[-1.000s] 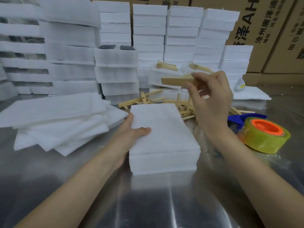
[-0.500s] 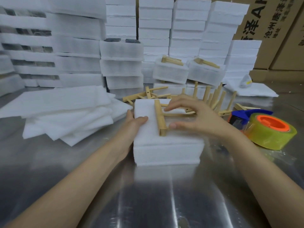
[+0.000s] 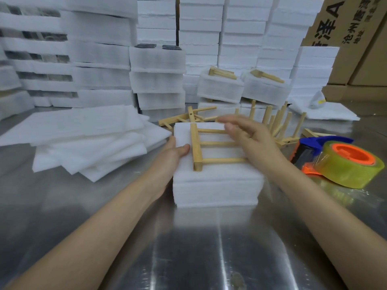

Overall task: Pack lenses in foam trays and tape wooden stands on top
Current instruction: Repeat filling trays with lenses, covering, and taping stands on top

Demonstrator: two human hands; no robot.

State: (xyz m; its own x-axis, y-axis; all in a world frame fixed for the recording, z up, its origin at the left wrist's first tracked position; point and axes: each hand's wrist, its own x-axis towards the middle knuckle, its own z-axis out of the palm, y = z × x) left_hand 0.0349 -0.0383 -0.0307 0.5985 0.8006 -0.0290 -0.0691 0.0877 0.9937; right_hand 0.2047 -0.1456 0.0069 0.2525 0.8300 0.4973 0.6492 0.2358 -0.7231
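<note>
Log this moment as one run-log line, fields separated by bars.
step: stand placed | wooden stand flat on foam tray | left hand steadies tray edge | right hand over stand | tape dispenser untouched

On top: pale wooden peg stand [image 3: 198, 147] lies on white foam tray stack [image 3: 215, 185].
Left: loose white foam sheets [image 3: 83, 141].
Right: yellow tape roll [image 3: 351, 164].

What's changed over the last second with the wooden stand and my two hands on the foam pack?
The right hand brought the wooden stand down from mid-air and laid it flat on the foam pack. Now that hand is open over the stand's right side, its fingers blurred, apparently letting go. The left hand kept bracing the pack's left edge. The tape dispenser lies where it was, untouched.
</note>
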